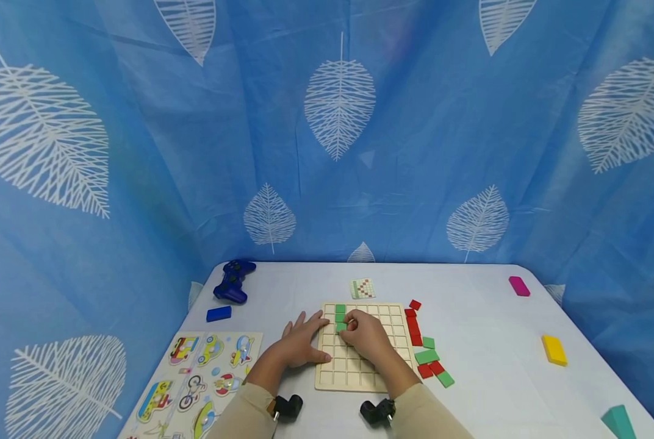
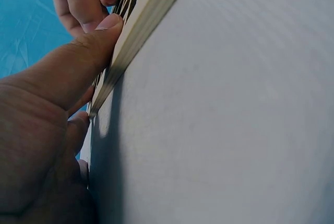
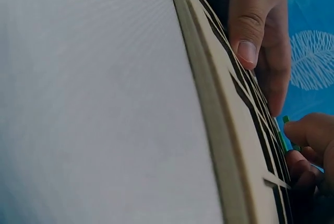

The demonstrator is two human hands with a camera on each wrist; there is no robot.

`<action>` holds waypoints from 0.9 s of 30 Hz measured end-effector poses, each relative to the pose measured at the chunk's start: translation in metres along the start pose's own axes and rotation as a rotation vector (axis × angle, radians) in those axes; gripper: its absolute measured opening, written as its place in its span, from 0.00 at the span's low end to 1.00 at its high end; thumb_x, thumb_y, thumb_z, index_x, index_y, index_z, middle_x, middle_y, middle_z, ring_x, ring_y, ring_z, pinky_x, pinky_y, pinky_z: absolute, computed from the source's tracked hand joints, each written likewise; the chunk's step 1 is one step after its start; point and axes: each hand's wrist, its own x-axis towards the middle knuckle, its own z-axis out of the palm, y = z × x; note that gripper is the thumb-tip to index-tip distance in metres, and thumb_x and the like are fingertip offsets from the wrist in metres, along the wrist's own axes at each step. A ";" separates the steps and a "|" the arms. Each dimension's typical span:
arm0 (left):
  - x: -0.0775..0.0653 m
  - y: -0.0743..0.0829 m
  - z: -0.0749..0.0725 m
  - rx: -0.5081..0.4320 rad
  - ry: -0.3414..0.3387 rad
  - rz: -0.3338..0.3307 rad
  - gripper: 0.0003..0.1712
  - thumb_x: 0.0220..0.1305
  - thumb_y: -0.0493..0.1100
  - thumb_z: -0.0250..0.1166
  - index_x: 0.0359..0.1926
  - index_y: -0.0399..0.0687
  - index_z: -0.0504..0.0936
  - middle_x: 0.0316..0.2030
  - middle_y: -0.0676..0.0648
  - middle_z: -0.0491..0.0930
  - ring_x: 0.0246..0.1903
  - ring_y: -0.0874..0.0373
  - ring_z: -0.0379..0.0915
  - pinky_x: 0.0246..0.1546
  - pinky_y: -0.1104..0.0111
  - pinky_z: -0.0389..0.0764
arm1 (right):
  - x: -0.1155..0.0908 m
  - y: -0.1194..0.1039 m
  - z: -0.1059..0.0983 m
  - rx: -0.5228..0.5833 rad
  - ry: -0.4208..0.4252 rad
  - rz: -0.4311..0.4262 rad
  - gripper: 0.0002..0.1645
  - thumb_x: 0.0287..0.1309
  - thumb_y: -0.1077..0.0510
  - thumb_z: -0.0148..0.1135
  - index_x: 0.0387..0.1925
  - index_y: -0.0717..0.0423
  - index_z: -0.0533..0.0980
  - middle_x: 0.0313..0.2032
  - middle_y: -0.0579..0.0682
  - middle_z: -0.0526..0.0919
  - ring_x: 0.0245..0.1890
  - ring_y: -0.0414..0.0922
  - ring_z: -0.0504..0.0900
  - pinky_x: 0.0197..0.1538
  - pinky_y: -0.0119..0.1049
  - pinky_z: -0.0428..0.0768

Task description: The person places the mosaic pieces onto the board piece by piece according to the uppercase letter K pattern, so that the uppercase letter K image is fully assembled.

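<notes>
On the left rim of the pale wooden grid board (image 1: 342,383), the left hand (image 1: 298,349) rests, fingers loosely spread; over the board, the right hand (image 1: 371,336) bends, pinching a green tile (image 3: 286,120); toward the board's far edge, flat square green tiles (image 1: 340,309) line one column

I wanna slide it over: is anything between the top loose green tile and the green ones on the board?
Yes. Red tiles lie between the loose green tile and the board, and the person's right hand is in between too, over the board, beside the green tiles there.
</notes>
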 end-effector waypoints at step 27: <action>0.001 -0.001 0.002 -0.006 0.016 0.004 0.52 0.55 0.58 0.81 0.77 0.56 0.68 0.83 0.47 0.52 0.83 0.36 0.33 0.78 0.34 0.36 | 0.005 0.004 0.007 -0.084 0.014 0.019 0.12 0.60 0.53 0.75 0.44 0.47 0.83 0.30 0.42 0.79 0.29 0.42 0.74 0.35 0.37 0.73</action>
